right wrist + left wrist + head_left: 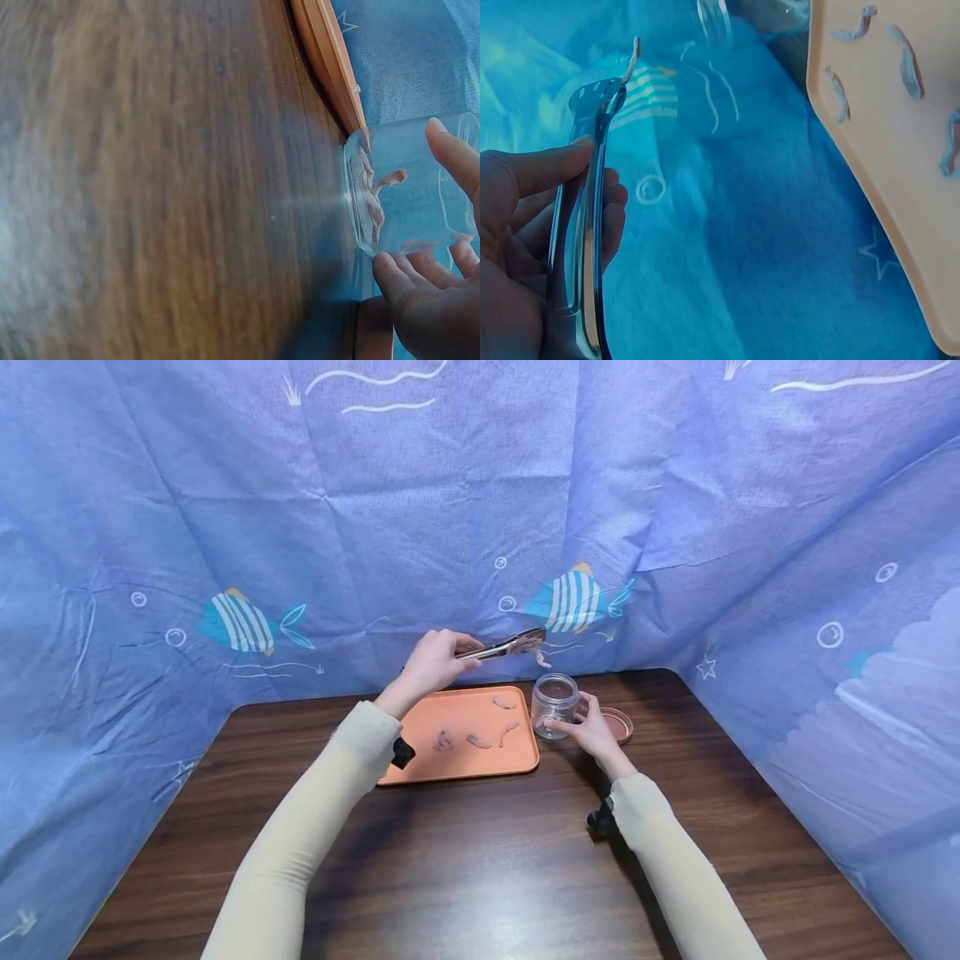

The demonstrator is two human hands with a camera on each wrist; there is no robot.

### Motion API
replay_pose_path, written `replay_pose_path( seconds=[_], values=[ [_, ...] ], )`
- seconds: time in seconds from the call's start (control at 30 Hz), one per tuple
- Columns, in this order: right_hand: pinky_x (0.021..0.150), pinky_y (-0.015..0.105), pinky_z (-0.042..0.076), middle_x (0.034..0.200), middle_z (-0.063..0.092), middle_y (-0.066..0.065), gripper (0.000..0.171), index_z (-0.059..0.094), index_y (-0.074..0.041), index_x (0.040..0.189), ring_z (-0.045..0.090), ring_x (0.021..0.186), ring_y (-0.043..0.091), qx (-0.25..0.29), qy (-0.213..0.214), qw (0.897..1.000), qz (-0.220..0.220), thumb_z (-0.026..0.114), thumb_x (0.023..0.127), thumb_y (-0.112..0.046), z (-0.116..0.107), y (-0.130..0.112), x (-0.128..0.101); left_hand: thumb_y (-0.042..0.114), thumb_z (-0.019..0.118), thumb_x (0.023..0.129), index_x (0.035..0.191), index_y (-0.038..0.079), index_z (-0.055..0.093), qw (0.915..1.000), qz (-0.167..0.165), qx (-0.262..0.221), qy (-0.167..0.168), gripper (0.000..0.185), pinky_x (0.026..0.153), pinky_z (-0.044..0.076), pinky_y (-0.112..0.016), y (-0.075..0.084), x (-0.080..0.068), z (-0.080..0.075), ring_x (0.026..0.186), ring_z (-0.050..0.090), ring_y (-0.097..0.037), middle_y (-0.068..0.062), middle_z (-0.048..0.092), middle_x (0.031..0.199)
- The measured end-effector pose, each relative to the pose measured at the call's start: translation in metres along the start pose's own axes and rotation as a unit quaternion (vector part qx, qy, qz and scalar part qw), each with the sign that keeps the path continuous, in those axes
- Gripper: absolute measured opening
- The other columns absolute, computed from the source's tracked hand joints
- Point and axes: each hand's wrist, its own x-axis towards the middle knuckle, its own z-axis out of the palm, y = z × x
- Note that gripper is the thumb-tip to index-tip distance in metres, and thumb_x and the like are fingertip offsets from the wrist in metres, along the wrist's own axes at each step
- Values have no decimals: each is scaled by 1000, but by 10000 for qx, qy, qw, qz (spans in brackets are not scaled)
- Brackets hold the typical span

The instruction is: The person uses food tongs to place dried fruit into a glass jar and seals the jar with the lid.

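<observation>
My left hand (437,662) grips metal tongs (498,649), thumb on one arm and fingers round the other in the left wrist view. From the tongs' tip hangs a small, thin, pinkish curled strip (542,658), just above and left of a clear jar's mouth. My right hand (591,728) holds this lidless jar (553,700) from its right side, thumb and fingers around the wall. The jar stands upright on the table. Inside it, on the bottom, lie several similar strips (373,199). More strips (478,742) are spread on an orange tray (465,706) left of the jar.
A reddish round lid (618,727) lies on the table behind my right hand. The dark wooden table (480,860) meets a blue fish-print cloth (420,527) at the back and sides. The tray's raised rim runs close to the jar.
</observation>
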Motion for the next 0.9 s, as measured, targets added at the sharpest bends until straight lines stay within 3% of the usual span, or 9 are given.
replay_pose_path(
  seconds=[0.17, 0.53, 0.77, 0.9],
  values=[
    [117, 48, 29, 156, 31, 24, 98, 20, -5, 154, 35, 142, 42, 93, 8, 9999, -40, 85, 83, -21, 1, 0, 0, 20, 71, 96, 126, 12, 72, 9993, 333, 182, 10, 31, 76, 54, -38, 7, 3, 14, 71, 67, -16, -6, 76, 103],
    [117, 47, 29, 156, 32, 24, 98, 19, -3, 155, 35, 142, 42, 87, 52, 9999, -40, 84, 84, -22, -1, 1, 0, 18, 71, 96, 126, 12, 72, 9953, 604, 743, -105, 30, 85, 55, -40, 18, 12, 44, 100, 69, -22, -5, 73, 116],
    [117, 48, 29, 157, 31, 24, 98, 18, -4, 155, 34, 144, 42, 85, -26, 10000, 7, 84, 85, -23, 2, 3, 1, 17, 73, 94, 123, 15, 74, 9934, 575, 974, -193, 28, 68, 47, -36, 15, 11, 55, 72, 62, -18, -4, 75, 108],
    [117, 48, 30, 156, 32, 23, 98, 19, -4, 155, 34, 143, 41, 51, -2, 10000, -22, 84, 85, -23, -1, 3, 1, 19, 73, 94, 122, 15, 75, 9925, 590, 1044, -218, 28, 70, 49, -36, 16, 13, 57, 80, 65, -18, -4, 74, 110]
  ],
)
